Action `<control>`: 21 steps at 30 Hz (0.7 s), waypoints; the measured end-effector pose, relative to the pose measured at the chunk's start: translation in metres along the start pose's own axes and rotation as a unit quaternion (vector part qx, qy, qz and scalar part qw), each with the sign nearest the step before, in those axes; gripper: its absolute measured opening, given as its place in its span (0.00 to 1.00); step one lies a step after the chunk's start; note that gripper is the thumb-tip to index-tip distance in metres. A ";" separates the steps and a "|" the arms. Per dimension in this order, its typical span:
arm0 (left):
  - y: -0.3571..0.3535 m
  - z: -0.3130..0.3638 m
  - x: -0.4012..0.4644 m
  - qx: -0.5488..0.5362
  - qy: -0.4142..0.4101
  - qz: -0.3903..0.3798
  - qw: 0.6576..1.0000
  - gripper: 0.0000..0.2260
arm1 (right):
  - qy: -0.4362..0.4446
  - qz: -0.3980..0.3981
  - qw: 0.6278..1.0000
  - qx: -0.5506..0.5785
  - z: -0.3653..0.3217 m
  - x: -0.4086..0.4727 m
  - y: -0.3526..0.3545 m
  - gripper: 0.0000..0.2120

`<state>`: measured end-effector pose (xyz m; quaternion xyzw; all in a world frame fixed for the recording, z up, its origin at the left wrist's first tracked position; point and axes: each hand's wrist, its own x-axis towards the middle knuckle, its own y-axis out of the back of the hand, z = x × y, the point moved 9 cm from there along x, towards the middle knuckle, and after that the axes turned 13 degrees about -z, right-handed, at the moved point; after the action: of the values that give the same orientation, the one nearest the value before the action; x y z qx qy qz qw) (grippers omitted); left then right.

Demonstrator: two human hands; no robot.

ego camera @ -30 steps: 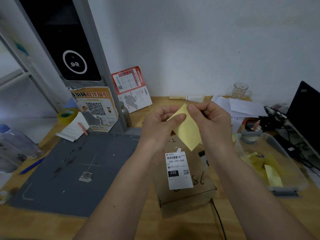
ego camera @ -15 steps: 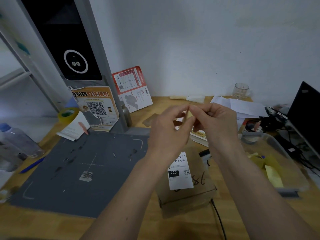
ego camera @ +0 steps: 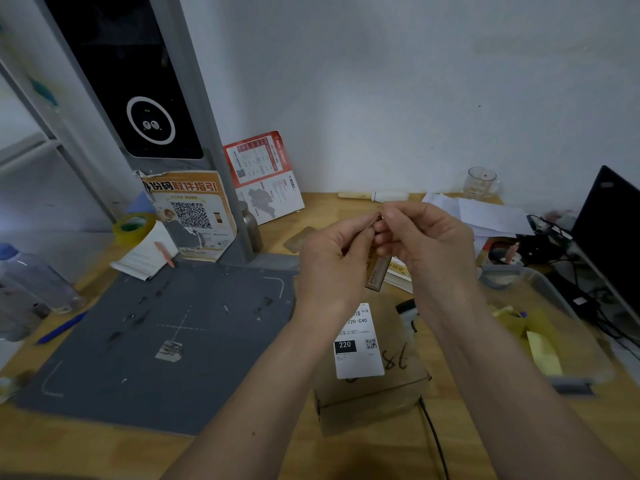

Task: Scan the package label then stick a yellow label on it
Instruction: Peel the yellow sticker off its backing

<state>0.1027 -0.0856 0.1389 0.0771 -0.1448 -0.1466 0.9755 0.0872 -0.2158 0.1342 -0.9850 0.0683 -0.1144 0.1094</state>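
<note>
- Where the fingertips (ego camera: pixel 379 216) of both hands meet, they pinch something thin, seen edge-on; its colour is hard to read, so I cannot say for sure that it is the yellow label.
- Left hand (ego camera: pixel 337 251): thumb and forefinger closed narrow on that thin edge, other fingers curled under.
- Right hand (ego camera: pixel 424 239): thumb and forefinger likewise closed tight on it, knuckles up, the remaining fingers folded.
- Both hands are raised clear of the desk (ego camera: pixel 277 455), touching at the tips, forearms running in from the lower edge and converging.
- Package (ego camera: pixel 372 393), a brown cardboard box, lies on the desk below and between the wrists, just right of the grey mat (ego camera: pixel 156 341).
- White shipping label (ego camera: pixel 358 342) sits on top of the box, reading 220-C40, with handwriting beside it.
- No yellow label shows on the box, so sticking is left to do.
- Whether the scan is done cannot be told; my guess is yes, since the hands look busy with a sticker.
- Spare yellow slips (ego camera: pixel 543 351) lie in the clear tray (ego camera: pixel 573 388) to the right.
</note>
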 end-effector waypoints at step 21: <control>0.004 0.007 -0.006 -0.024 -0.003 0.007 1.000 0.10 | 0.031 0.000 0.995 -0.092 -0.010 -0.007 -0.005 0.07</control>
<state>0.0965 -0.0808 0.1451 0.0518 -0.1448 -0.1431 0.9777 0.0783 -0.2116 0.1433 -0.9869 0.0820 -0.1378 0.0164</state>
